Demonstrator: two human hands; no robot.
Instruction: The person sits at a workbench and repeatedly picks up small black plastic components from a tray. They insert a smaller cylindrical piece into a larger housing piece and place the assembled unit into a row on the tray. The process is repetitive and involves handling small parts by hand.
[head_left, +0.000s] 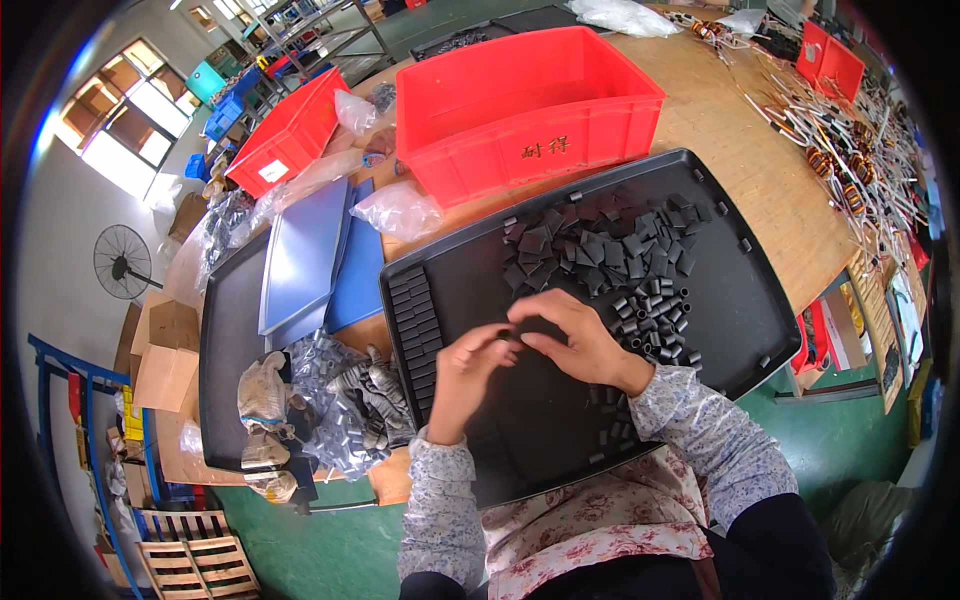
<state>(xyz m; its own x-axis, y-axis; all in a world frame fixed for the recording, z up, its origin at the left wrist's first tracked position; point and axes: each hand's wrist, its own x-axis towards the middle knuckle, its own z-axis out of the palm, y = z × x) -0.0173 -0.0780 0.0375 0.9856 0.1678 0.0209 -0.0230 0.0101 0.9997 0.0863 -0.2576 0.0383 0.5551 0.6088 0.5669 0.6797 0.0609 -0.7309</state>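
My left hand [470,378] and my right hand [575,338] meet over a large black tray [740,310]. Their fingertips are pinched close together, and a small dark thing between them is mostly hidden. Past my right hand lies a loose heap of flat black pieces [645,245]. Short black tubes [655,312] are gathered nearer, beside my right wrist. Along the tray's left side, black pieces [412,312] lie in a neat column. A few more dark pieces [612,425] sit under my right forearm.
A red bin [530,125] stands behind the tray, with another red bin [290,135] tilted to its left. Blue sheets [305,255], a plastic bag of grey parts [330,400] and gloves [265,395] lie left. Wired coils [850,165] pile up at far right.
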